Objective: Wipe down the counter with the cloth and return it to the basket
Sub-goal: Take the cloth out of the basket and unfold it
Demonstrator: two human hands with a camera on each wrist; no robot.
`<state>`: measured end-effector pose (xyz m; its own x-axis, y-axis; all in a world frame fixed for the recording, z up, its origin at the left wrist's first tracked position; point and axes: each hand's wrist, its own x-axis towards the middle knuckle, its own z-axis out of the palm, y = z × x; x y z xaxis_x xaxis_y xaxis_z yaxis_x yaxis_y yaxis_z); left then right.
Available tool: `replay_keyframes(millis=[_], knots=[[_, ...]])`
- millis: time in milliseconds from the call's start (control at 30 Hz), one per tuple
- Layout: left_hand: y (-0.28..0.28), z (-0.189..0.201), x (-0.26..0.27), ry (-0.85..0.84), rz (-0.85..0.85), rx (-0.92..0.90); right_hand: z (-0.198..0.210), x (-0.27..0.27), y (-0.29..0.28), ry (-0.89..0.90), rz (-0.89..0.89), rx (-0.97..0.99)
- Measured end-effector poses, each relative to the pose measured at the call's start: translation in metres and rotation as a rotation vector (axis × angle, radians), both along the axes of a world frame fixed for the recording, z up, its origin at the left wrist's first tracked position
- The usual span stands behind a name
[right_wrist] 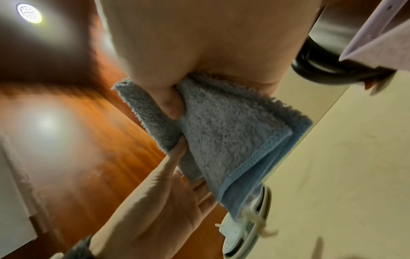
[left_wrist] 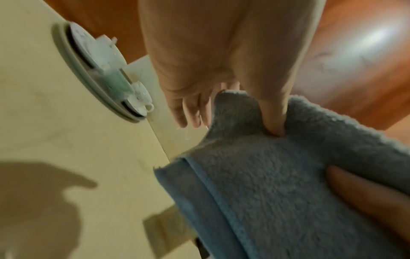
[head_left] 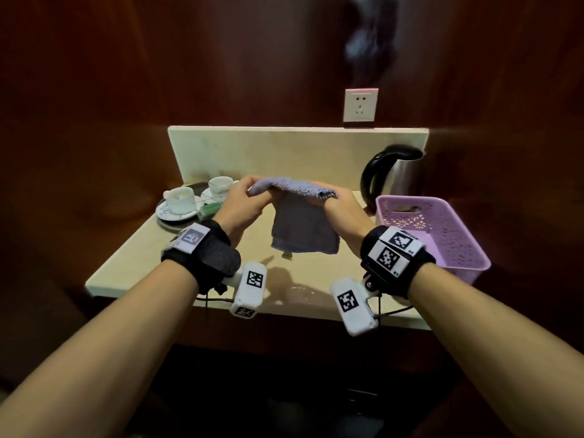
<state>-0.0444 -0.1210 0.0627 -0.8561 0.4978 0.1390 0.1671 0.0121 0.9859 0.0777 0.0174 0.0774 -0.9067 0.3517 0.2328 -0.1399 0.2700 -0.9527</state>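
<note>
A blue-grey terry cloth point(head_left: 300, 216) hangs folded above the middle of the beige counter point(head_left: 142, 257), held up by both hands. My left hand point(head_left: 246, 197) pinches its left top corner, thumb pressed into the fabric point(left_wrist: 275, 121). My right hand point(head_left: 338, 203) grips the right top edge, thumb tucked into a fold point(right_wrist: 170, 105). The cloth point(left_wrist: 277, 184) has a light blue stitched hem point(right_wrist: 261, 161). A purple perforated basket point(head_left: 455, 245) stands empty on the counter's right end, just right of my right wrist.
A round tray point(head_left: 167, 216) with two white cups on saucers point(head_left: 180, 200) and a green packet sits at the back left. A steel-and-black kettle point(head_left: 392, 175) stands behind the basket. Dark wood walls enclose the niche; a wall socket point(head_left: 360, 104) is above the backsplash.
</note>
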Motion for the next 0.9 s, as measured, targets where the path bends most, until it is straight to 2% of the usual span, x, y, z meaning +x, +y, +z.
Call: replay_keyframes(millis=[100,267,467,733,900], knots=[[-0.046,-0.002,-0.016,-0.001,-0.022,0.048,-0.003,-0.019,-0.037,-0.066,-0.002,-0.047],[-0.124,-0.009,-0.048,0.078,0.018,-0.019,-0.017,-0.058,-0.1,-0.124,-0.02,-0.06],[-0.21,-0.027,-0.098,0.062,0.11,-0.077,-0.054,-0.108,-0.162,-0.184,-0.122,0.116],[-0.254,-0.06,-0.134,0.175,0.159,-0.249,-0.089,-0.135,-0.209,-0.222,-0.128,0.263],[-0.261,-0.068,-0.136,0.253,0.202,-0.403,-0.098,-0.136,-0.221,-0.23,-0.122,0.236]])
